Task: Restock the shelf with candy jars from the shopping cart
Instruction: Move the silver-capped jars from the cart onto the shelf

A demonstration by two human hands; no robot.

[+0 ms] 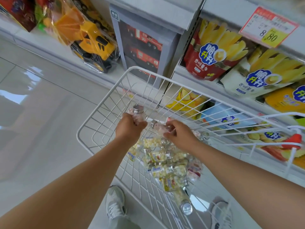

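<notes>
Your left hand is curled round a small clear jar of pink sweets, holding it upright so that its ribbed silver screw cap stands above your knuckles. Just to the right, your right hand pinches a second pink jar between thumb and fingertips; this one lies tilted, its metal cap pointing left toward the first, and the two are close together. You hold both over the far end of the white wire cart, whose thin bars form an open grid. Down on the cart's floor, nearer you, a loose heap of jars lies on its sides: clear, round-bodied, silver-capped, mostly filled with pale yellow lumps, a few with pink. Beyond the cart on the right, the white shelf carries glossy snack bags in red, white and yellow, and a red-edged price tag hangs on its front edge. Far left, a yellow plastic toy truck sits wrapped in crinkled clear film. The floor is shiny pale tile.
</notes>
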